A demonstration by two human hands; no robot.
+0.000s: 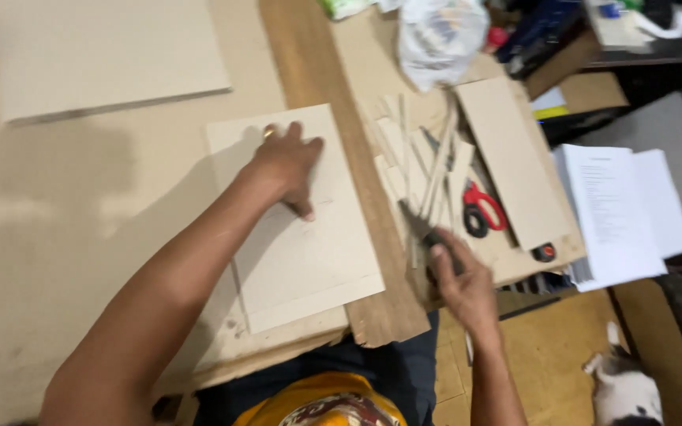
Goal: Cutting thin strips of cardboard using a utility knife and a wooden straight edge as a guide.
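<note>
Cardboard sheet (pixel 301 237) is being pinned flat by the spread left hand (pixel 286 166); a knife (pixel 424 229) is being gripped by right fingers (pixel 444 264). A slip could nick those fingers.

2 hands (pixel 286 162), 1 scissors (pixel 483 209), 1 cat (pixel 625 390), 1 plastic bag (pixel 440 35)

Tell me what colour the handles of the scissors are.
The scissors have one red handle and one black; the head view shows them.
</note>
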